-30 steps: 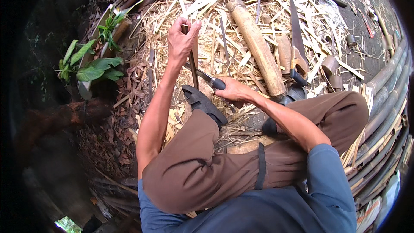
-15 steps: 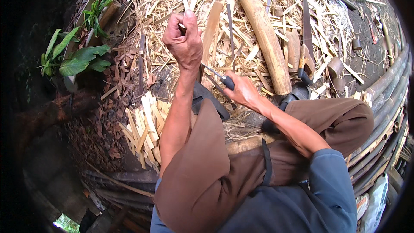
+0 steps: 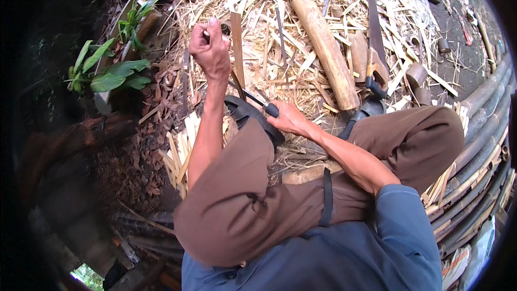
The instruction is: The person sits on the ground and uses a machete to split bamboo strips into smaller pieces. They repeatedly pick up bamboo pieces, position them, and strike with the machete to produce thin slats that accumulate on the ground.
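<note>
My left hand [image 3: 211, 49] is a closed fist with the thumb up. A pale bit shows at its fingers, too small to name. In my right hand [image 3: 289, 118] is the black handle of a knife [image 3: 271, 110], its thin blade pointing up and left toward my left wrist. A dark, narrow curved piece [image 3: 237, 87] passes close to the blade, partly hidden behind it. Beside my left fist a flat brown wooden strip [image 3: 237, 48] stands lengthwise. Below the knife is my dark shoe [image 3: 250, 116], near my bent left knee.
Shavings and pale strips cover the ground ahead. A thick bamboo pole [image 3: 323, 46] lies there, with a handsaw [image 3: 375, 37] to its right. Cut strips [image 3: 180, 148] are piled beside my left forearm. Long bamboo poles [image 3: 479, 129] curve along the right; a leafy plant [image 3: 110, 73] grows at left.
My left fist has moved left, and the knife in my right hand has moved slightly left and down. The flat wooden strip appears farther left and narrower. The whole view has shifted a little.
</note>
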`<state>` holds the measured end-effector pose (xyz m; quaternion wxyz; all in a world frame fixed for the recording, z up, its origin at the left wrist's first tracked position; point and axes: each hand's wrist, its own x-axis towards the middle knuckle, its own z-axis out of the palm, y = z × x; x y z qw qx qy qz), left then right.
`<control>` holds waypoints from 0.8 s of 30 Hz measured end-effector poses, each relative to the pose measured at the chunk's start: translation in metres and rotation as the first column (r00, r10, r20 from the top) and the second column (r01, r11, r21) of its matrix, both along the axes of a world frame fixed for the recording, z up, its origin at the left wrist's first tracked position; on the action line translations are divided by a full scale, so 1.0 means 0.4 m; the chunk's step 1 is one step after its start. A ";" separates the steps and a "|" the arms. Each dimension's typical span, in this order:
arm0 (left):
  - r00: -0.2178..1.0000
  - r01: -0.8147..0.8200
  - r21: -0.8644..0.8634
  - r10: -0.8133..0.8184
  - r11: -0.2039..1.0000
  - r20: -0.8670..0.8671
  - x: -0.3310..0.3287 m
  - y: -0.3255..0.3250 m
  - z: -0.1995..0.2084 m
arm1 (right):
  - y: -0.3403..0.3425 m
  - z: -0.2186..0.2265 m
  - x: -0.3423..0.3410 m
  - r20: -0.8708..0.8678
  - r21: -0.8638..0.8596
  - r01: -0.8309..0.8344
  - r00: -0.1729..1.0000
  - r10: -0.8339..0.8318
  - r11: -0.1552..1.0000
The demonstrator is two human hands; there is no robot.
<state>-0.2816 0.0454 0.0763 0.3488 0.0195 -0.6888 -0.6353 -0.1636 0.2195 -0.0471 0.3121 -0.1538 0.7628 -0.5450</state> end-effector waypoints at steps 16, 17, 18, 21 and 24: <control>0.902 -0.171 0.269 0.261 0.948 -0.344 0.164 -0.101 0.042 | -0.138 0.197 0.003 -0.069 -0.167 0.110 0.990 -0.123 0.980; 0.910 -0.146 0.250 0.229 0.957 -0.347 0.157 -0.093 0.045 | -0.098 0.031 0.070 -0.030 0.042 0.039 0.999 -0.037 0.998; 0.915 -0.106 0.226 0.184 0.968 -0.358 0.138 -0.080 0.046 | -0.059 -0.139 0.134 0.027 0.239 -0.066 0.998 0.062 0.969; 0.907 -0.184 0.286 0.275 0.941 -0.320 0.156 -0.182 0.041 | -0.085 -0.130 0.179 0.119 0.198 -0.030 0.993 0.007 0.980; 0.902 -0.265 0.265 0.335 0.927 -0.273 0.183 -0.233 0.056 | -0.084 -0.095 0.158 0.218 0.185 -0.105 0.974 0.064 0.977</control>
